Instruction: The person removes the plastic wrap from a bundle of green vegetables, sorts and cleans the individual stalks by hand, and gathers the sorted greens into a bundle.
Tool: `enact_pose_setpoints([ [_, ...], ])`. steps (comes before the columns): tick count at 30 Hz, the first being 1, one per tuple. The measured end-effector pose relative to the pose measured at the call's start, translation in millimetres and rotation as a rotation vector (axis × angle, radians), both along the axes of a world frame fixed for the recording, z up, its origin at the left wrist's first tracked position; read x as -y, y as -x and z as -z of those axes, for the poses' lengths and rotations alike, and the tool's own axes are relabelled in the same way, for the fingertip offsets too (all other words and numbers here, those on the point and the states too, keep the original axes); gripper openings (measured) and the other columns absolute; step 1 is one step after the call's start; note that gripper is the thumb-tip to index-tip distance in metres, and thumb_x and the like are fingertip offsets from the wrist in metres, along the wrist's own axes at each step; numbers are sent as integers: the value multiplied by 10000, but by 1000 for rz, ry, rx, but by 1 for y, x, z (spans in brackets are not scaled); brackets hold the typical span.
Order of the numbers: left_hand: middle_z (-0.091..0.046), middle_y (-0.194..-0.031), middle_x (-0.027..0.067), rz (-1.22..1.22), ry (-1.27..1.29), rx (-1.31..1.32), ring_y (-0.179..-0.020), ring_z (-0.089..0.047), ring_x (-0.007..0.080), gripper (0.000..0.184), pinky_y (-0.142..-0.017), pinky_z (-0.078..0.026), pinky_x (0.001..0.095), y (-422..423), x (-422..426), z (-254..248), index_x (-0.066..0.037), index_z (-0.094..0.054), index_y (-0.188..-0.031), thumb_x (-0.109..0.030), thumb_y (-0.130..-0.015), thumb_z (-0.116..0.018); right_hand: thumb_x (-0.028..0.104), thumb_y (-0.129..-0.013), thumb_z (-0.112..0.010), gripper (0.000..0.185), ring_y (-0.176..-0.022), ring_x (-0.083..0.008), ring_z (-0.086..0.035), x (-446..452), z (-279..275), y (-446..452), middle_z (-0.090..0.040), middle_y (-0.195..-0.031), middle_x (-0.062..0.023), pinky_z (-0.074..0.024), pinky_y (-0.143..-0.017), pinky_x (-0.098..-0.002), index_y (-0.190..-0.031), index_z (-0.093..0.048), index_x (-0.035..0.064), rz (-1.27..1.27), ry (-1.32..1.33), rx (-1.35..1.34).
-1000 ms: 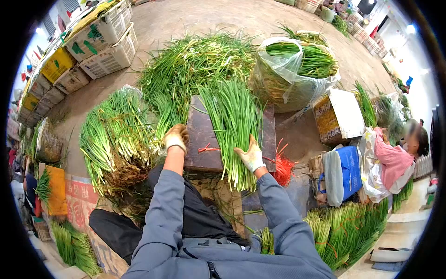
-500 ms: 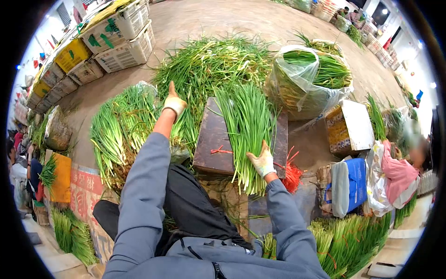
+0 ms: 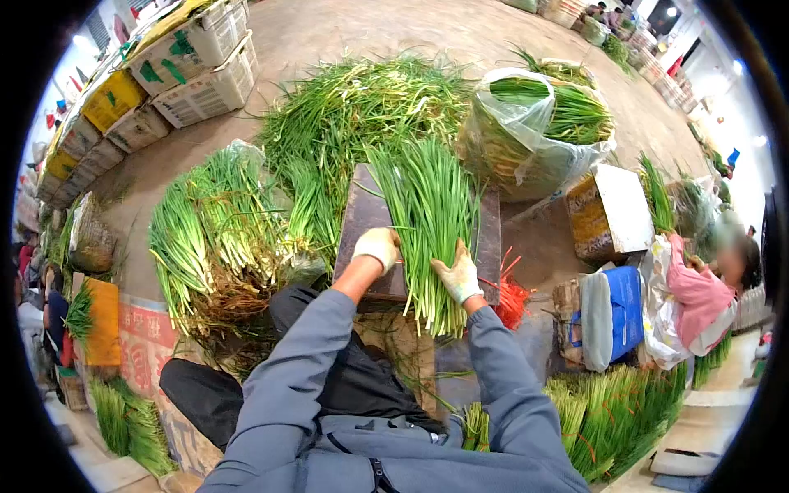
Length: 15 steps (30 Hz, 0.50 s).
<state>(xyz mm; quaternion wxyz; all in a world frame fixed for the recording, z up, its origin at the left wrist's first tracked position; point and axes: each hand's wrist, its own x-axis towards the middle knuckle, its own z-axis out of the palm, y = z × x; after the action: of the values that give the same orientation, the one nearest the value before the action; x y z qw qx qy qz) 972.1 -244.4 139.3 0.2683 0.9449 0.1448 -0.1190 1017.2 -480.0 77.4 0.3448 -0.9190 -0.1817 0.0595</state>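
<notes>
A loose bundle of garlic chives (image 3: 423, 214) lies lengthwise on a dark wooden box (image 3: 362, 218), its pale stem ends hanging over the near edge. My right hand (image 3: 457, 275), in a whitish glove, rests on the bundle's lower right side, thumb across the stems and fingers along the edge. My left hand (image 3: 377, 248), also gloved, is over the box just left of the stems. Its fingers are curled together where a red tie lay, and what is in them is hidden. A tuft of red ties (image 3: 513, 300) hangs at the box's right side.
Untrimmed chives (image 3: 218, 234) with brown roots are heaped at left, and a larger green pile (image 3: 362, 107) lies beyond the box. At right stand a plastic-wrapped sack (image 3: 509, 160), a carton (image 3: 612, 209) and a blue bag (image 3: 625, 312). A person in pink (image 3: 699, 287) sits far right.
My left hand has come down from the pile at upper left to the box beside the stems, its pointing finger now curled in. My right hand stays on the bundle. The view shifted slightly.
</notes>
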Motion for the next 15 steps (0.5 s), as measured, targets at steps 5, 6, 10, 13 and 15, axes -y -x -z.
enact_pose_setpoints([
  [5,-714,-992,175,-1,-200,149,-974,-675,344,283,-867,-531,452,13,19,40,-112,-749,-988,-284,-771,-805,465,-809,-762,1002,-1357,-423,-444,-5,-8,4,-445,-1441,-336,-363,-1136,-412,-1476,-290,-116,11,-33,-31],
  [6,-711,-980,167,8,-189,85,-971,-672,340,251,-864,-528,448,10,17,42,-101,-749,-929,-284,-767,-805,465,-809,-762,1002,-1357,-423,-444,-5,-10,6,-445,-1441,-336,-363,-1136,-412,-1476,-290,-116,13,-36,-32],
  [10,-722,-928,182,-53,50,21,-900,-690,357,178,-825,-542,433,10,8,33,-98,-757,-872,-247,-774,-755,470,-803,-768,1007,-1355,-426,-443,-4,-22,6,-442,-1442,-334,-365,-1136,-420,-1473,-295,-115,14,-35,-50],
  [13,-725,-909,181,-209,32,129,-883,-696,365,182,-831,-547,431,15,-4,38,-96,-755,-887,-237,-782,-709,466,-795,-777,1017,-1365,-416,-436,-2,-21,7,-443,-1445,-329,-359,-1142,-409,-1472,-293,-119,7,-51,-91],
  [15,-724,-914,187,-263,57,199,-895,-702,353,194,-850,-545,424,19,-18,41,-86,-750,-887,-243,-792,-686,473,-793,-777,1022,-1371,-405,-433,-3,-18,5,-441,-1449,-326,-352,-1146,-400,-1466,-297,-128,-2,-54,-57],
])
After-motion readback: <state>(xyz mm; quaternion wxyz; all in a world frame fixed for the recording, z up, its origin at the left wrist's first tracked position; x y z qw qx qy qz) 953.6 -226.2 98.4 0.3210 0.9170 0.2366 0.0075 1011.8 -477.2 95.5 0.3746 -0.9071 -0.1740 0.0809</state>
